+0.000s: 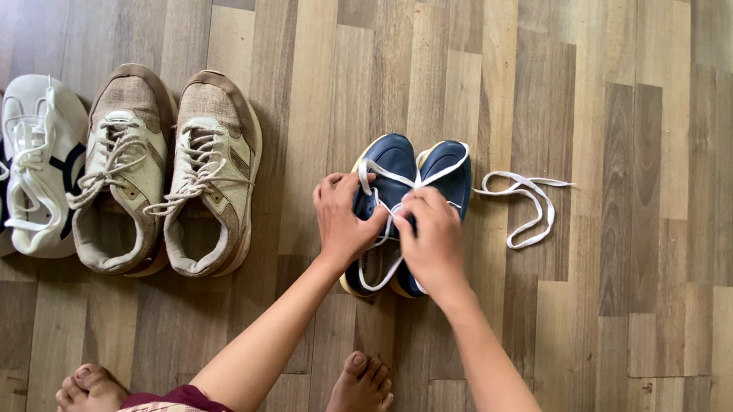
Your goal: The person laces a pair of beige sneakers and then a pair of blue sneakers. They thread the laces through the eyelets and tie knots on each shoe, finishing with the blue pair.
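A pair of dark blue shoes [415, 173] with white trim stands side by side on the wooden floor [631, 173], toes pointing away from me. My left hand [342, 217] rests on the left blue shoe, fingers pinching its white lace. My right hand [430, 239] covers the right blue shoe and grips the lace near the middle. A loose white lace end [529, 207] trails over the floor to the right of the shoes.
A beige pair of sneakers [170, 174] stands to the left, and a white pair [4, 161] further left, all laced. My bare feet [357, 400] are at the bottom edge, one [87, 391] at the lower left.
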